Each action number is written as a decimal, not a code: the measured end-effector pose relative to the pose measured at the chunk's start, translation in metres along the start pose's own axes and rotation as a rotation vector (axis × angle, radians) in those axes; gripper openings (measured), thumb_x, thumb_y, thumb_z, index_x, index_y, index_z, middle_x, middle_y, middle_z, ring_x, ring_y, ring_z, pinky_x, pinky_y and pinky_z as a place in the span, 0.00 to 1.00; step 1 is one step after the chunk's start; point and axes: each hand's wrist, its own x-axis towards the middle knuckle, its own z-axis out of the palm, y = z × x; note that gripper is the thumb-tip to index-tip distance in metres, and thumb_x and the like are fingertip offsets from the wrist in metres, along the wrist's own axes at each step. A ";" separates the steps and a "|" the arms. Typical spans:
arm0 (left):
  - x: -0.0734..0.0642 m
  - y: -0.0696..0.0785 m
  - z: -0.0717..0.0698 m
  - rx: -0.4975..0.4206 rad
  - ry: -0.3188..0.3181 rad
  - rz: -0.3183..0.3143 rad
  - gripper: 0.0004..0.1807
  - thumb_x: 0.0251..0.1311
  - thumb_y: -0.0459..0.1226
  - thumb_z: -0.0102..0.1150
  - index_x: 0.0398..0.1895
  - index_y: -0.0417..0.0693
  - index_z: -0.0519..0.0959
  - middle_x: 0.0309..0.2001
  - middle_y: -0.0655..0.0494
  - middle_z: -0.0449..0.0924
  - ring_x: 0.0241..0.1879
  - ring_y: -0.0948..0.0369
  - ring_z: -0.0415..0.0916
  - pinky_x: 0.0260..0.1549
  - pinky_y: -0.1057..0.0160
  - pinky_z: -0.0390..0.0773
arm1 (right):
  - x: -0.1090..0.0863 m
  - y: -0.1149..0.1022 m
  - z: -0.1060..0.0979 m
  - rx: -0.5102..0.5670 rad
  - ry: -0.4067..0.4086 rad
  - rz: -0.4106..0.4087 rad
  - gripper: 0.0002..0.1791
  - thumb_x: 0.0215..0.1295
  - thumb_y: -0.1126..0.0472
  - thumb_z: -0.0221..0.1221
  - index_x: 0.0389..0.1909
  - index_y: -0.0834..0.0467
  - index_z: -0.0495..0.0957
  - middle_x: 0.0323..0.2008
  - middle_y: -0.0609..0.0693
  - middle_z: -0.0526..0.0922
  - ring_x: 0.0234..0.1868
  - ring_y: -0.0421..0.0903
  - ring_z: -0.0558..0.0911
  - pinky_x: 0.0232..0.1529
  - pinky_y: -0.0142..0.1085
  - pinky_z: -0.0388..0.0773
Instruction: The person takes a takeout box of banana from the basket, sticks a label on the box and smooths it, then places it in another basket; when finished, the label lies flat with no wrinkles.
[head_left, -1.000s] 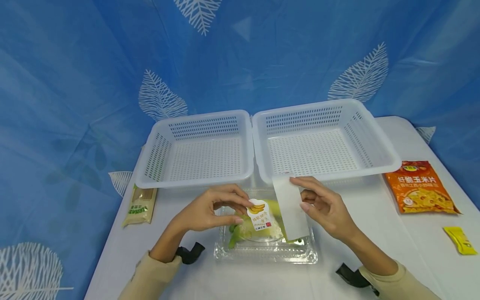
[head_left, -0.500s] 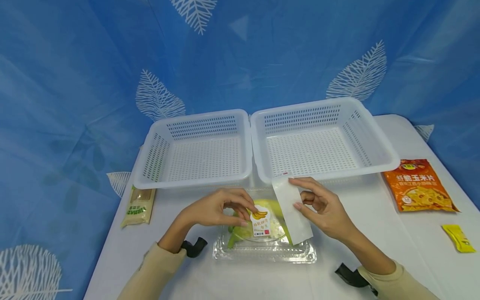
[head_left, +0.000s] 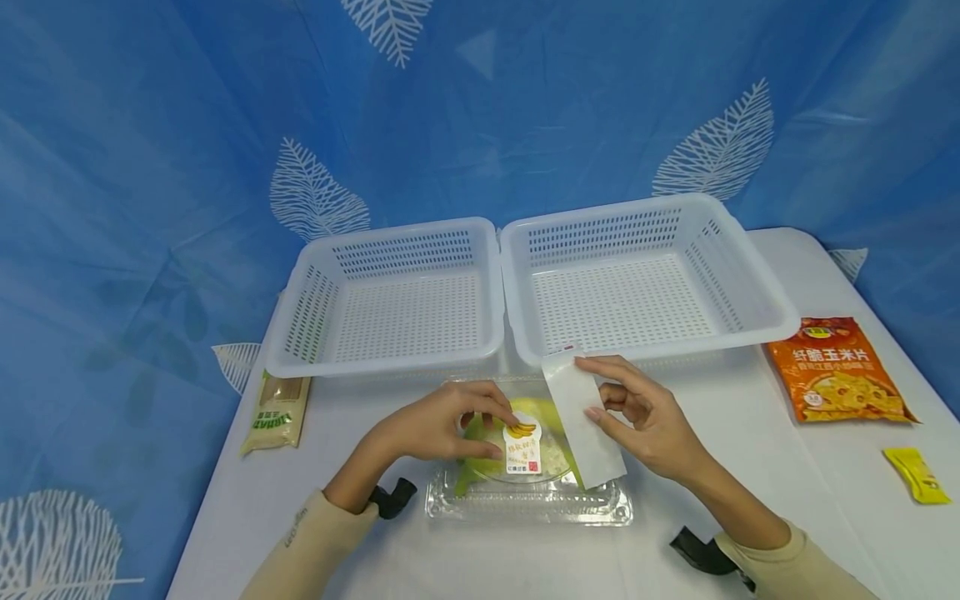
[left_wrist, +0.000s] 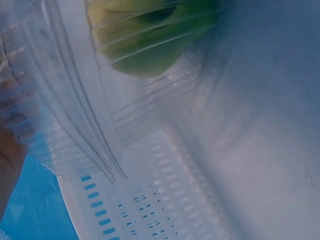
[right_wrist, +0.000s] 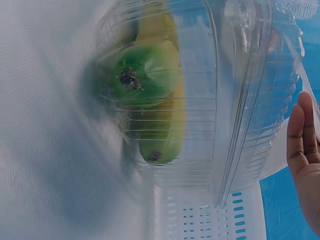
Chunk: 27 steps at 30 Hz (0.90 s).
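Observation:
A clear plastic clamshell box lies closed on the table with green and yellow bananas inside. On its lid is a white sticker printed with bananas and writing. My left hand touches the sticker's upper left with its fingertips, thumb apart at the side. Between thumb and fingers my right hand holds a white strip of backing paper, which slants across the right part of the lid. The left wrist view shows only a bit of the left hand, at the left edge.
Two white perforated baskets stand side by side behind the box. An orange snack bag and a small yellow packet lie at the right. A beige packet sits partly behind the left basket. A blue curtain hangs behind.
The sticker at my left fingertips has moved slightly right and down and straightened on the lid. My left hand has shifted right. The strip in my right hand has tilted a little.

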 end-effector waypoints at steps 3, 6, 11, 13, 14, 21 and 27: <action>0.000 0.002 0.002 0.057 0.001 -0.015 0.20 0.56 0.43 0.70 0.53 0.52 0.82 0.50 0.61 0.77 0.36 0.63 0.73 0.27 0.71 0.72 | 0.000 0.000 0.000 -0.003 -0.006 0.001 0.33 0.56 0.85 0.57 0.65 0.74 0.64 0.63 0.48 0.71 0.42 0.40 0.80 0.42 0.28 0.80; -0.001 0.003 0.003 0.094 0.005 -0.020 0.21 0.56 0.43 0.71 0.53 0.52 0.82 0.50 0.61 0.76 0.37 0.64 0.72 0.27 0.69 0.74 | 0.000 -0.001 0.000 -0.003 -0.014 -0.008 0.33 0.57 0.84 0.57 0.65 0.74 0.64 0.63 0.49 0.70 0.41 0.41 0.80 0.42 0.28 0.80; -0.003 0.006 0.004 0.126 -0.004 -0.037 0.22 0.55 0.43 0.72 0.53 0.51 0.83 0.53 0.59 0.75 0.40 0.63 0.74 0.29 0.69 0.75 | 0.000 0.000 -0.001 -0.015 -0.021 -0.014 0.30 0.63 0.76 0.60 0.66 0.73 0.64 0.63 0.50 0.70 0.39 0.44 0.79 0.42 0.28 0.80; -0.003 0.006 0.005 0.136 -0.012 -0.045 0.22 0.54 0.44 0.72 0.54 0.51 0.83 0.55 0.58 0.74 0.42 0.63 0.75 0.30 0.70 0.75 | -0.001 0.000 -0.001 -0.020 -0.021 -0.014 0.29 0.64 0.73 0.60 0.66 0.73 0.64 0.63 0.50 0.71 0.39 0.45 0.79 0.42 0.29 0.80; -0.004 0.007 0.005 0.139 -0.017 -0.050 0.23 0.54 0.44 0.72 0.54 0.51 0.83 0.56 0.58 0.73 0.43 0.62 0.76 0.31 0.71 0.75 | -0.001 0.000 -0.001 -0.020 -0.021 -0.014 0.29 0.64 0.73 0.60 0.66 0.73 0.64 0.63 0.50 0.71 0.39 0.45 0.79 0.42 0.29 0.80; -0.005 0.010 0.005 0.141 -0.021 -0.092 0.24 0.54 0.44 0.72 0.55 0.53 0.82 0.62 0.55 0.67 0.47 0.62 0.76 0.38 0.65 0.78 | -0.002 -0.002 -0.001 -0.029 -0.023 -0.005 0.30 0.63 0.75 0.60 0.66 0.73 0.64 0.63 0.50 0.71 0.40 0.44 0.80 0.42 0.29 0.80; -0.004 0.014 0.006 0.209 -0.008 0.008 0.19 0.54 0.45 0.72 0.50 0.55 0.85 0.58 0.59 0.74 0.51 0.64 0.70 0.54 0.64 0.72 | -0.002 -0.002 0.000 -0.022 -0.031 -0.018 0.30 0.63 0.75 0.59 0.66 0.73 0.64 0.63 0.51 0.71 0.39 0.44 0.80 0.42 0.29 0.80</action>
